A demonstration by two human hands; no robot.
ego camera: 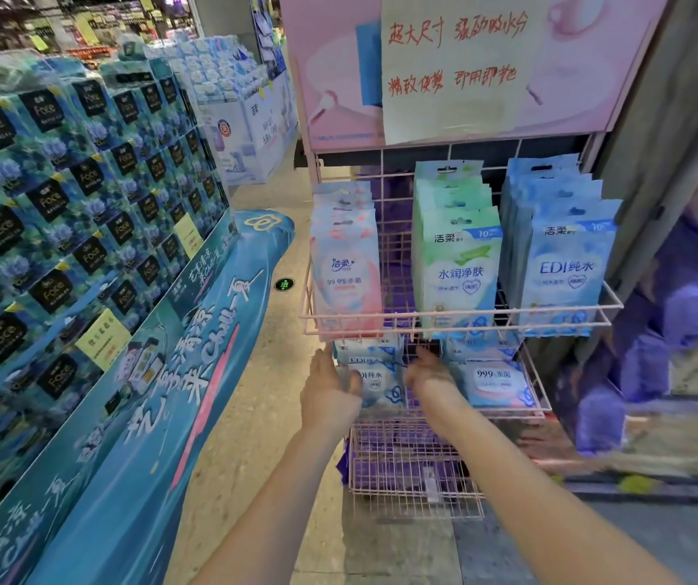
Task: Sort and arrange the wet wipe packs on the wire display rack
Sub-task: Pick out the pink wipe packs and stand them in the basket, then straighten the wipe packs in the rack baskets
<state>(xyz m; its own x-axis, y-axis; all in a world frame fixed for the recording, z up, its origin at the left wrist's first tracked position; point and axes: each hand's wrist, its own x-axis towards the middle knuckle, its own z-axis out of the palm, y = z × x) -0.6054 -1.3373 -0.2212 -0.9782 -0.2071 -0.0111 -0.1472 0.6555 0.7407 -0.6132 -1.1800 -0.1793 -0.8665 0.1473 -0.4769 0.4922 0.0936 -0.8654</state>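
A pink wire display rack [461, 320] holds three upright rows on its top shelf: pink wet wipe packs [349, 272], green packs [457, 268] and blue packs [566, 263]. On the middle shelf a row of blue EDI packs [381, 384] stands at the left and a pink-and-blue 999 pack [497, 384] at the right. My left hand [330, 388] grips the left side of the front blue EDI pack, thumb across its face. My right hand [427, 369] presses against that row's right side, fingers reaching under the top shelf.
A bottom wire shelf [410, 470] sits below my arms. A tall blue display of stacked tissue boxes [77, 213] fills the left, with a floor aisle between. A pink poster with a handwritten sign [457, 65] tops the rack. Purple goods [651, 361] hang to the right.
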